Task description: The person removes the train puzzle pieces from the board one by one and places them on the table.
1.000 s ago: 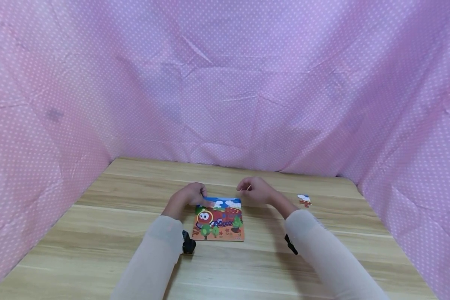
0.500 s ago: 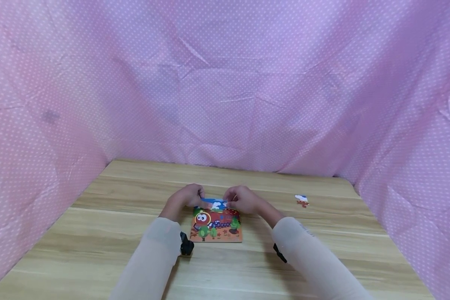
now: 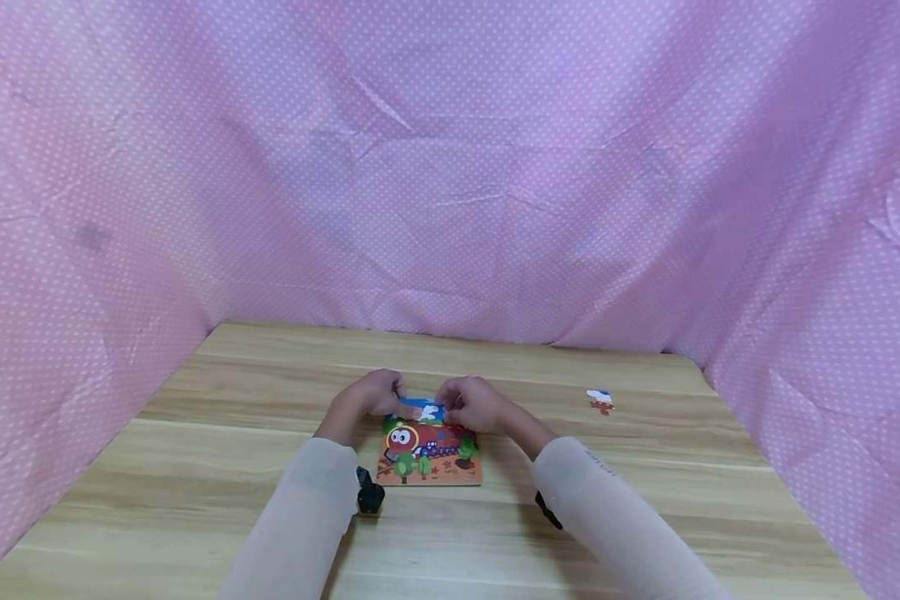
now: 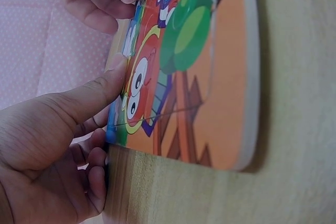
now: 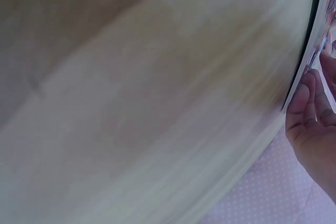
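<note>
A square jigsaw puzzle board (image 3: 420, 475) with a cartoon red train lies on the wooden table in front of me. My left hand (image 3: 375, 395) grips its upper left edge; in the left wrist view the thumb (image 4: 102, 90) lies on the picture and the other fingers curl at the rim. Over the board's upper right part, my right hand (image 3: 474, 403) has thumb and fingers drawn together on a small puzzle piece, which the fingers mostly hide. Apart from the board, to the right, lies a loose puzzle piece (image 3: 600, 400) with white, blue and red on it.
The wooden table (image 3: 232, 483) runs out to a pink dotted cloth (image 3: 450, 208) at the back and sides. A dark wrist device (image 3: 370, 492) sits by the left sleeve; another (image 3: 547, 510) is by the right one.
My right hand has moved left, from beside the board to over its upper part, carrying a thin piece. The left hand keeps its hold on the board. The head view has shifted slightly.
</note>
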Demonstrator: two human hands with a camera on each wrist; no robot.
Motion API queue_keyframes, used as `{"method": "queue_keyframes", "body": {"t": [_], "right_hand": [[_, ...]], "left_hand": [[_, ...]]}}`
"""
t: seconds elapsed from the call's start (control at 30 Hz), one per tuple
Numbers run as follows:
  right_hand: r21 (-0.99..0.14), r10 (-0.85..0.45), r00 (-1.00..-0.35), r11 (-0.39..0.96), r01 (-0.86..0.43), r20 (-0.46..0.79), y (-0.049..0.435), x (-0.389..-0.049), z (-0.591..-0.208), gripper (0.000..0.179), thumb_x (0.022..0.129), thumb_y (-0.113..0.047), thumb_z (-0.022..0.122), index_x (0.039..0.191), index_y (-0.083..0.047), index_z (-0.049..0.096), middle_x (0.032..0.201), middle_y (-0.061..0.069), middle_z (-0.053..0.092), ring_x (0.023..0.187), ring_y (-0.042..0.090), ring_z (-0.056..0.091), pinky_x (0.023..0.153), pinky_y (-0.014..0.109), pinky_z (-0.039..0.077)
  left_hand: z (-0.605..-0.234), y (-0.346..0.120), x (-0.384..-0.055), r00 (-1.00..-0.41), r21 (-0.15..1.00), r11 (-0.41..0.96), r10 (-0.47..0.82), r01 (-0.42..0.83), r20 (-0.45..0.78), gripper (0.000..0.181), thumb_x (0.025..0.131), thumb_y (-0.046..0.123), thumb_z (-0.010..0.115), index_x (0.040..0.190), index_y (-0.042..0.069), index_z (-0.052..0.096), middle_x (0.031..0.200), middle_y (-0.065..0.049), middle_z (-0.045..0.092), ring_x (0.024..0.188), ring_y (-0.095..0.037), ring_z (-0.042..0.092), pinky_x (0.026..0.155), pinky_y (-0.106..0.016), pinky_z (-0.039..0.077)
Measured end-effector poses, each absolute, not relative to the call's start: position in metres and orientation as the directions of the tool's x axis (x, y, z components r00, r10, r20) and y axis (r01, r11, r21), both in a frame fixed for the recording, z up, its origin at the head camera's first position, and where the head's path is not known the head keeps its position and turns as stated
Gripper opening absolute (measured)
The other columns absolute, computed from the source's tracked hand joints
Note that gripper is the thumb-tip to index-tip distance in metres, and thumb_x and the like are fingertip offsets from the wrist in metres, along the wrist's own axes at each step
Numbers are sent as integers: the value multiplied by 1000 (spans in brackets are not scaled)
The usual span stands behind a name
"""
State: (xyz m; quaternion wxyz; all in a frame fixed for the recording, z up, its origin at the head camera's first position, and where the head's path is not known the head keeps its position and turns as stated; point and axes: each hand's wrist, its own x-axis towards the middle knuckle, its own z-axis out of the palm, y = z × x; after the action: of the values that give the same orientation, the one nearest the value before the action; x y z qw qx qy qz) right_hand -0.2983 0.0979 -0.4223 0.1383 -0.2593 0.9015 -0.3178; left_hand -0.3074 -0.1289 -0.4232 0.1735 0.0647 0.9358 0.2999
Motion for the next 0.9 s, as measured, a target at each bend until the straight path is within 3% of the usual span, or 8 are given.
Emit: {"method": "queue_keyframes", "body": {"t": [0.47,0.9], "right_hand": [[-664,-523,-844,674,-324,-120,87,-294,-420,22,93,-8,75,114,-10,69,103,2,66,97,19,60,95,42,52],[-645,-493,-861,701,-305,-129,88,-292,-422,24,91,-10,79,113,-9,69,100,2,65,94,18,60,89,39,53]], "left_hand": [[-425,-132,-308,-931,594,804,224,9,-289,38,88,36,83,100,9,60,97,-7,61,90,-23,55,79,-35,46],[-426,-131,-310,-929,612,789,259,47,-263,37,87,35,84,98,8,60,95,-6,61,86,-21,54,74,-32,43]]}}
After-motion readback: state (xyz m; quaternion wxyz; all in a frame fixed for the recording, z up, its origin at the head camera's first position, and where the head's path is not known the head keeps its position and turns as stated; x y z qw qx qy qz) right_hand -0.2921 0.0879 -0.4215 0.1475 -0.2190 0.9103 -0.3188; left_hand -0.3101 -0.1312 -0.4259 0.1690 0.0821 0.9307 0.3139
